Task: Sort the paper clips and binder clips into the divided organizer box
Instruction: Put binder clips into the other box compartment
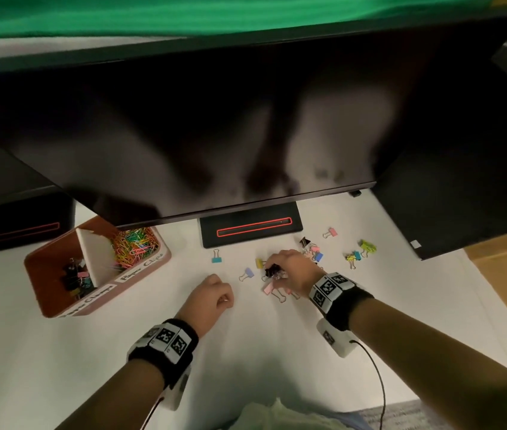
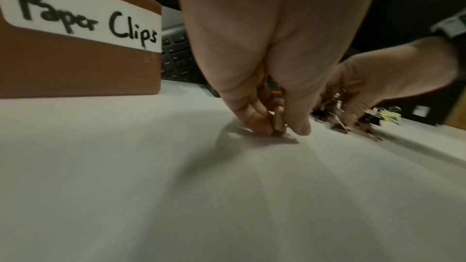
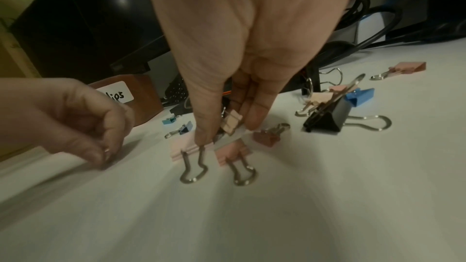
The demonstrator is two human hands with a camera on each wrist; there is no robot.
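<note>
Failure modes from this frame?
1. The right hand holds several binder clips in one bunch; one may slip out on the way to the organizer box.
2. The left hand pinches something small I can't identify; misfiling is possible.
3. The monitor overhangs the paper-clip compartment, which could hinder drops.

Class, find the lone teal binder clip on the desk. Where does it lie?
In the head view, the teal binder clip lies alone on the white desk, between the organizer box and the monitor stand.

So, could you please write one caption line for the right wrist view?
Right hand gathering small binder clips above two pink binder clips lying on the white desk.
</note>
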